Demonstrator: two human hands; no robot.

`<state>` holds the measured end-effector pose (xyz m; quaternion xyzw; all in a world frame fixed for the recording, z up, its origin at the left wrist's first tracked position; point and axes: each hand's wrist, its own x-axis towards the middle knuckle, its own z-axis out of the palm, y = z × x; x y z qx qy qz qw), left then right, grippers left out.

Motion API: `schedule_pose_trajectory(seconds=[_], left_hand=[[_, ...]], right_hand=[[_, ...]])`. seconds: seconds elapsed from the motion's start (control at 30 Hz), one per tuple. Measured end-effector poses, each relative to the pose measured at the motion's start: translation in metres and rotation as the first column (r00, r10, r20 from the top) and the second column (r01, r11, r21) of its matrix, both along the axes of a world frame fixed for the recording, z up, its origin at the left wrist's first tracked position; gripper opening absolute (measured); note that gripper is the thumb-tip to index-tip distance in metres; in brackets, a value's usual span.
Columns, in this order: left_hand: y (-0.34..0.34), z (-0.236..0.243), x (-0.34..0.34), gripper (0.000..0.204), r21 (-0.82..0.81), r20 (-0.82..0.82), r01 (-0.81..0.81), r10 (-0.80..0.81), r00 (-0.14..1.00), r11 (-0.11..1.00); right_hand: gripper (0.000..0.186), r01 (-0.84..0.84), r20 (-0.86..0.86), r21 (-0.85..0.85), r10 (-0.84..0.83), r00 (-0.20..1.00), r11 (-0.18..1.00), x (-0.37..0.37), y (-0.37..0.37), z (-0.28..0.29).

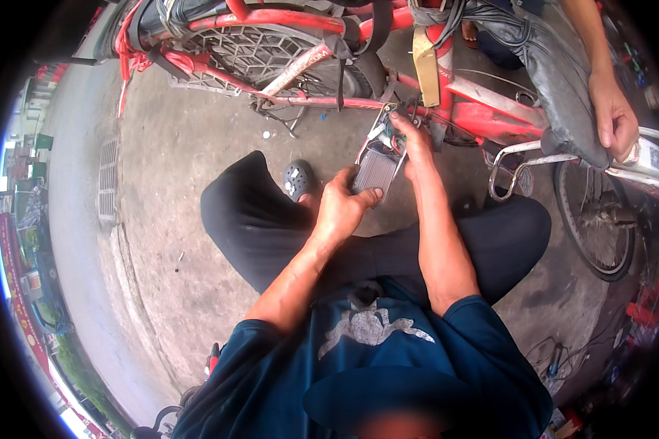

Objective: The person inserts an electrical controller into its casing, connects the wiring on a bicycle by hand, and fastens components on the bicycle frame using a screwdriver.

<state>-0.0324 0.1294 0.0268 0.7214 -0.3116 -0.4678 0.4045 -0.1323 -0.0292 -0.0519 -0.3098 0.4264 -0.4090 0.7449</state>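
Note:
In front of me, low beside the red bicycle frame (490,111), is a grey finned metal controller box (375,174) with wires (379,133) at its upper end. My left hand (338,208) grips its lower end, the thumb lying across the fins. My right hand (415,146) is closed at the upper right, its thumb pressed on the wires and the edge of the box. Its other fingers are hidden behind. Thin rods or edges run along both sides of the box toward the frame.
Another person's hand (617,124) rests on the grey-covered seat (564,95) at the right. Nearby are a white metal rack (516,161) and a wheel (597,227). A yellow strip (425,66) hangs from the frame. Tools and cables (556,362) lie at the lower right.

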Motion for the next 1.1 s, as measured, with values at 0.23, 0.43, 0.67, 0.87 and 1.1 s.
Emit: schedule_pose_trajectory(seconds=[0.23,0.43,0.67,0.87,1.1], left_hand=[[0.012,-0.002,0.013,0.075,-0.033,-0.028,0.119,-0.12,0.992,0.992],[0.012,0.005,0.014,0.072,-0.075,-0.19,0.066,-0.079,0.979,0.995],[0.005,0.0,0.012,0.062,-0.059,-0.107,0.006,-0.012,0.994,0.998],[0.01,-0.012,0.018,0.07,-0.079,-0.029,0.096,-0.098,0.995,0.992],[0.01,-0.012,0.022,0.097,-0.04,0.251,0.103,-0.09,0.964,0.994]], right_hand=[[0.03,0.012,0.087,0.067,-0.018,0.996,0.998,0.0,0.0,-0.005],[0.037,0.036,0.021,0.054,-0.037,0.999,0.998,0.002,0.002,-0.013],[0.04,0.02,0.045,0.084,-0.024,0.999,0.996,0.002,0.001,-0.011],[0.03,0.049,0.078,0.128,-0.06,0.995,0.991,0.005,0.007,0.001],[0.039,0.004,0.218,0.192,-0.046,0.975,0.981,0.002,0.005,-0.001]])
